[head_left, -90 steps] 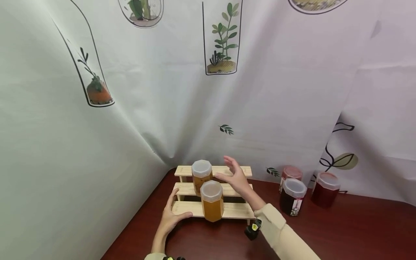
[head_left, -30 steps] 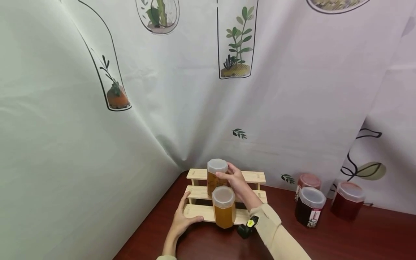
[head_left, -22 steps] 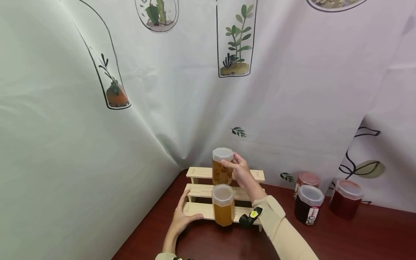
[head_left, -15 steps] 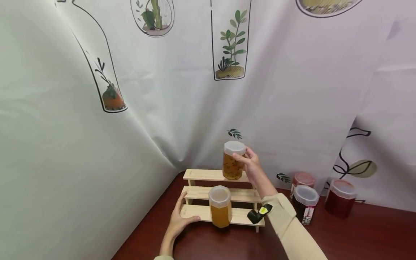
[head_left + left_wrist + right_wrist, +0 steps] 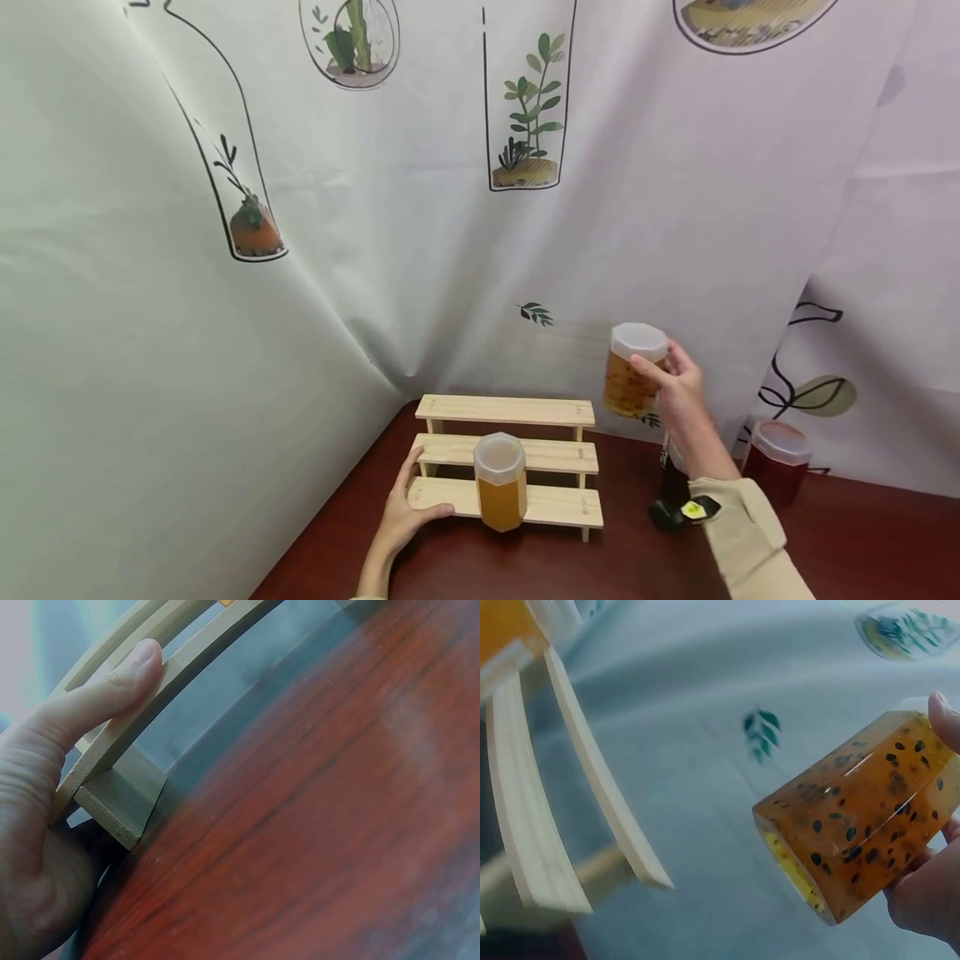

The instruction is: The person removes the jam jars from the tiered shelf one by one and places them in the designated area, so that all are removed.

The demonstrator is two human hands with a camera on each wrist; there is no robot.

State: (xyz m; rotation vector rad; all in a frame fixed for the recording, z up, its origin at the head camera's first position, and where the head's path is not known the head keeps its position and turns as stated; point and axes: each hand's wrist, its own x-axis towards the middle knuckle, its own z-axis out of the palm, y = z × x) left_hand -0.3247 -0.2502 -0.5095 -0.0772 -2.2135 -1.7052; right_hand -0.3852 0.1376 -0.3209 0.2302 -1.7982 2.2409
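My right hand [image 5: 678,387] grips an eight-sided jar [image 5: 630,383] of amber jam with dark seeds and a white lid. It hangs in the air to the right of the three-tier wooden rack [image 5: 517,408]; in the right wrist view the jar [image 5: 862,817] is tilted, its base towards the rack. My left hand [image 5: 399,512] holds the rack's left end; in the left wrist view the thumb [image 5: 120,690] lies on the lowest shelf's front edge, the other fingers hidden. A second jar [image 5: 501,500], with plain golden contents and a whitish lid, stands on the lowest shelf.
At the right of the dark red table [image 5: 540,575] stands a jar with dark red contents [image 5: 776,467]. A dark jar [image 5: 672,479] is mostly hidden behind my right arm. A white printed sheet [image 5: 420,208] hangs close behind the rack.
My right hand took hold of the seeded jar on the middle shelf, lifted it off and carried it to the right, past the rack's end. The left hand has stayed at the rack.
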